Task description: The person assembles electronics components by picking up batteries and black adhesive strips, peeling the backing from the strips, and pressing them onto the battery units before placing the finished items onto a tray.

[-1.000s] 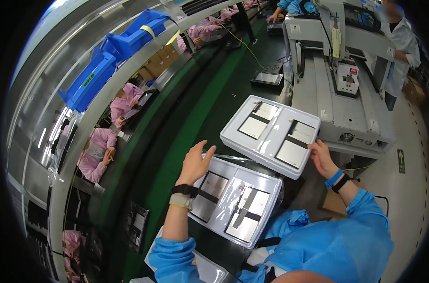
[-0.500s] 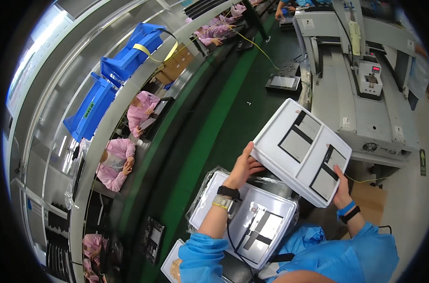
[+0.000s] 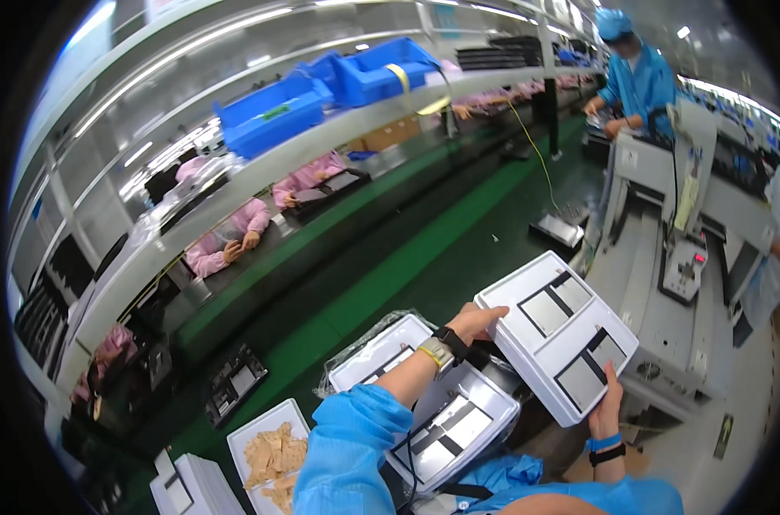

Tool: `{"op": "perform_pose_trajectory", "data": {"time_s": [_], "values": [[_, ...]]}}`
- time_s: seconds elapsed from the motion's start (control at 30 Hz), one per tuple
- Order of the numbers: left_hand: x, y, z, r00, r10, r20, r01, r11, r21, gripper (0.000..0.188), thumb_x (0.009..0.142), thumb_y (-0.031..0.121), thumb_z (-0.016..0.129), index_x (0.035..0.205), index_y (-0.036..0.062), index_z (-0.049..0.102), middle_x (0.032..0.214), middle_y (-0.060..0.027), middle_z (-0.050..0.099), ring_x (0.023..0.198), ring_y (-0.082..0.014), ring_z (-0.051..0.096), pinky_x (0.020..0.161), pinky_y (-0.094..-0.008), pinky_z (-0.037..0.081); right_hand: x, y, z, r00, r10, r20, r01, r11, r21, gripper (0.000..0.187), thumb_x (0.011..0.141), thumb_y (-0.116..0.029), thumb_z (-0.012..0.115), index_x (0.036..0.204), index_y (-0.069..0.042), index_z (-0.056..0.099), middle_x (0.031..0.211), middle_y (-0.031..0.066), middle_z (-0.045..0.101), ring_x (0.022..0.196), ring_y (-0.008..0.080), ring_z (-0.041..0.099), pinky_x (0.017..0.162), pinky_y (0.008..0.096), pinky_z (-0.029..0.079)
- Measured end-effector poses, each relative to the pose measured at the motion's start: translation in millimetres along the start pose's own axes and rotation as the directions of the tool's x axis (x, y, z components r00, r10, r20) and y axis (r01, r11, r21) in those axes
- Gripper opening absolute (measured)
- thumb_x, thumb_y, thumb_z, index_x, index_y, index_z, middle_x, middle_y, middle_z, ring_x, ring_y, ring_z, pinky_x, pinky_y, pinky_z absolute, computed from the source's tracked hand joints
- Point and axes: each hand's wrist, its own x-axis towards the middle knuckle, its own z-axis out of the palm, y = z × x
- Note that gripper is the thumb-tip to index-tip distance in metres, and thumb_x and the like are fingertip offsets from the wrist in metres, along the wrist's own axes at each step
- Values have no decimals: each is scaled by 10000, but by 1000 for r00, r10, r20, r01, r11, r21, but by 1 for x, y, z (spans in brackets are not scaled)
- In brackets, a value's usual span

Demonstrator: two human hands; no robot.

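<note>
While both hands lift a white tray [image 3: 557, 335], another tray [image 3: 446, 421] lies beneath

Grey machine [image 3: 664, 283] crowds the right; open green conveyor [image 3: 390, 266] lies ahead of the stacked trays [image 3: 441, 412]

I've lifted the top tray [image 3: 557, 335] off the stack [image 3: 433, 412] and swung it right, tilted, toward the machine [image 3: 664, 283].

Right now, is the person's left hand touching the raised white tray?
Touching: the head view shows the left hand gripping the raised white tray's near-left edge.
</note>
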Motion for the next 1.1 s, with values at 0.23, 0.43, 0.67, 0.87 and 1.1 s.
{"op": "perform_pose_trajectory", "data": {"time_s": [0.23, 0.43, 0.67, 0.87, 1.1], "values": [[-131, 32, -53, 928, 337, -156, -347, 937, -36, 407, 945, 321, 769, 1190, 4, 695, 966, -75, 712, 798, -162, 662, 599, -318, 549, 3, -48, 61, 970, 41, 241, -11, 992, -122, 489, 1003, -402, 699, 1281, -4, 637, 1235, 102, 682, 1104, 193, 669, 942, 356, 548], [-291, 51, -67, 810, 338, -478, -430, 898, -92, 680, 904, 274, 800, 1223, -264, 532, 1154, -261, 680, 1081, -305, 699, 811, -413, 627, -29, -83, 151, 809, 391, 439, -316, 919, -236, 730, 1048, -498, 583, 1533, 27, 432, 1474, 151, 556, 1325, 255, 566, 1102, 419, 478], [-448, -45, -91, 509, 219, -832, -515, 853, -90, 516, 933, 226, 786, 1336, -55, 627, 1180, -149, 740, 981, -222, 740, 770, -351, 618, -73, -19, 243, 460, 597, 657, -252, 797, -548, 575, 1072, -440, 575, 1447, -5, 544, 1408, 120, 617, 1261, 225, 601, 1071, 342, 466], [-591, -107, -60, 38, 15, -999, -498, 867, -6, 576, 940, 307, 785, 1336, -56, 578, 1194, -138, 716, 1010, -199, 728, 849, -329, 601, -163, 48, 316, -125, 639, 759, -95, 753, -651, 468, 1069, -334, 601, 1399, -3, 587, 1322, 94, 692, 1195, 184, 658, 1067, 348, 483], [-698, -161, -50, -464, -84, -882, -454, 877, 156, 519, 881, 370, 727, 1179, -46, 639, 1000, -107, 694, 852, -191, 709, 727, -317, 585, -322, 91, 370, -547, 673, 498, 6, 598, -802, 571, 1015, -308, 704, 1403, 78, 542, 1311, 147, 678, 1173, 199, 674, 1013, 343, 533]]}}
